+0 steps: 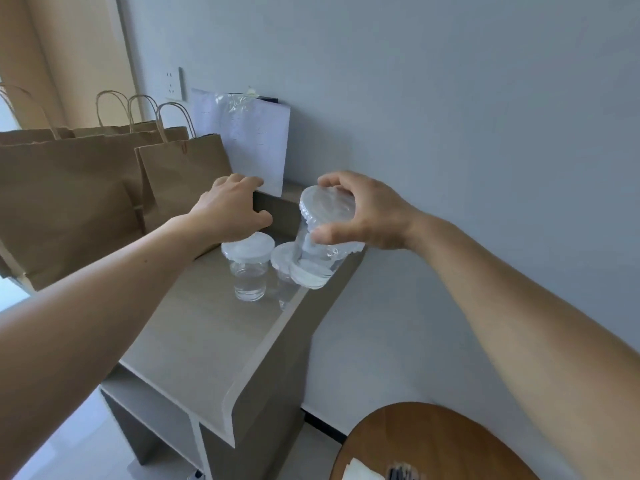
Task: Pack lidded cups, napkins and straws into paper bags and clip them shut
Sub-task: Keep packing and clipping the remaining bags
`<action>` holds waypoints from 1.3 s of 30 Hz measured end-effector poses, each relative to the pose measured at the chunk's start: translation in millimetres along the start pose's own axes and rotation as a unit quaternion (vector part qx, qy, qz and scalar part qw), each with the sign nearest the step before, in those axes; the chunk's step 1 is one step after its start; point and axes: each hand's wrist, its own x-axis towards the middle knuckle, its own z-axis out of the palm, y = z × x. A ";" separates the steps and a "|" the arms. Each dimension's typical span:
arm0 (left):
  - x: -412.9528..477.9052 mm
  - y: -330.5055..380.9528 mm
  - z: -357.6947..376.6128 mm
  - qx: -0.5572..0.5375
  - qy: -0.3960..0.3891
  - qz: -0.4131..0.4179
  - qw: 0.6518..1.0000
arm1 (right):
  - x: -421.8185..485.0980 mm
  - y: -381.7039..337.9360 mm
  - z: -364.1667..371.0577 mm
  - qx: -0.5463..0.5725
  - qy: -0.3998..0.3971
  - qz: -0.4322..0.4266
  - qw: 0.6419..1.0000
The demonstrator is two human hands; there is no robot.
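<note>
A person's right hand lifts a clear plastic cup with a white lid, fingers closed around its rim, tilted above the grey table, likely bound for the brown paper bags at left. The left hand, fingers spread and empty, hovers over a second lidded cup. A third stands close to the table's right edge.

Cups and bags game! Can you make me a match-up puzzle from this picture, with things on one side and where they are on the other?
Things:
1. lifted lidded cup
2. standing lidded cup
3. paper bags
4. white napkins

Places:
A. on the round wooden table
B. in the right hand
C. on the grey cabinet top
D. left of the cabinet

Pairs: 1-B, 2-C, 3-D, 4-A
</note>
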 end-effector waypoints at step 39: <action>-288.1 340.5 393.8 0.064 -0.584 0.151 0.795 | -404.2 320.8 21.4 -0.049 0.000 0.379 0.924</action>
